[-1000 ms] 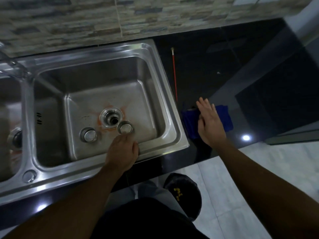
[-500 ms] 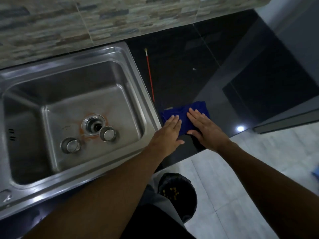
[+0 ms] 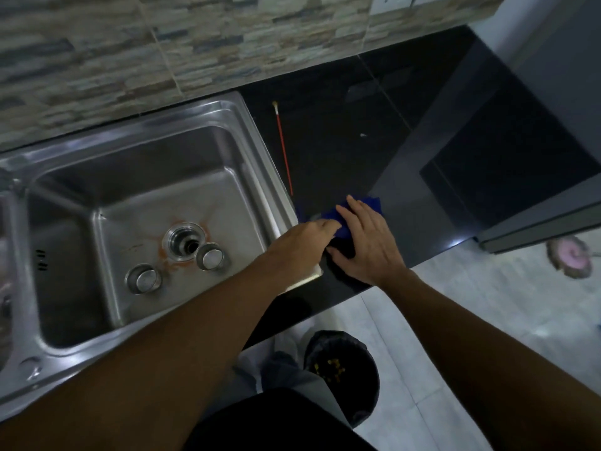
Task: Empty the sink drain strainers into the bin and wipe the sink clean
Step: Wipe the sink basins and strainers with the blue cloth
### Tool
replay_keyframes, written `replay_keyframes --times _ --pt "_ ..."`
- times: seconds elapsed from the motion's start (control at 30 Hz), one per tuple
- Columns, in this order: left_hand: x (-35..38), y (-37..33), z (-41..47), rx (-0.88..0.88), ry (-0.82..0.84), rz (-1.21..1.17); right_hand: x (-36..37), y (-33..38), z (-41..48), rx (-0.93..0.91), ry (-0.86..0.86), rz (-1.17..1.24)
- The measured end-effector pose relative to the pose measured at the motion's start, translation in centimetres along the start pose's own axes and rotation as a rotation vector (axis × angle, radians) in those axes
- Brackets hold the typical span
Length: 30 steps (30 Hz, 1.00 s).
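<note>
A steel sink basin (image 3: 257, 177) has an open drain (image 3: 187, 240) ringed by orange stains. Two metal drain strainers lie on the basin floor: one (image 3: 210, 256) just right of the drain, the other (image 3: 143, 278) to its front left. A blue cloth (image 3: 364, 206) lies on the black counter right of the sink. My left hand (image 3: 305, 239) pinches the cloth's left part, fingers curled on it. My right hand (image 3: 367, 239) lies flat on the cloth with fingers spread. A black bin (image 3: 344, 366) with yellow scraps stands on the floor below the counter.
A thin red stick with a pale tip (image 3: 283, 148) lies on the black counter (image 3: 341, 131) beside the sink's right rim. A second basin shows at the left edge. A pink mop head (image 3: 569, 257) lies on the tiled floor at right.
My left hand left the strainer in the basin and crossed right to the blue cloth, where it now grips it. My right hand stayed on the cloth. The view shifted right.
</note>
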<state>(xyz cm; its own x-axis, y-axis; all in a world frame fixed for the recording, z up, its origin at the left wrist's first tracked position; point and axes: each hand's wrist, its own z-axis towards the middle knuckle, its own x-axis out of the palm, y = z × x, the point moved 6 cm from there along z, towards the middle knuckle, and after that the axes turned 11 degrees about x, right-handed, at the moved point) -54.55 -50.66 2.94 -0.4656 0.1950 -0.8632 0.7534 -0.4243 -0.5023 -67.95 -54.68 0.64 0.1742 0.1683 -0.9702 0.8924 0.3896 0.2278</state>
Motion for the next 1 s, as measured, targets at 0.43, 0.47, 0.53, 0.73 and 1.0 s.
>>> replay_keyframes --times 0.43,0.47,0.53,0.73,1.0 --pt "-9.4 9.2 -22.8 -0.465 -0.112 0.059 2.4 17.9 -1.0 -0.215 0.19 0.442" --pt "-10.2 10.0 -25.7 -0.535 -0.167 0.022 2.8 19.8 -0.8 -0.203 0.233 0.451" --pt "-11.4 11.6 -31.7 -0.651 -0.266 0.012 3.5 23.9 -0.2 -0.2 0.26 0.469" --pt "-12.8 14.6 -48.1 -0.886 -0.372 -0.026 6.1 38.7 0.3 -0.141 0.201 0.589" --pt "-11.1 17.4 -62.1 -1.111 -0.356 -0.015 11.4 55.6 -3.7 -0.235 0.272 0.643"
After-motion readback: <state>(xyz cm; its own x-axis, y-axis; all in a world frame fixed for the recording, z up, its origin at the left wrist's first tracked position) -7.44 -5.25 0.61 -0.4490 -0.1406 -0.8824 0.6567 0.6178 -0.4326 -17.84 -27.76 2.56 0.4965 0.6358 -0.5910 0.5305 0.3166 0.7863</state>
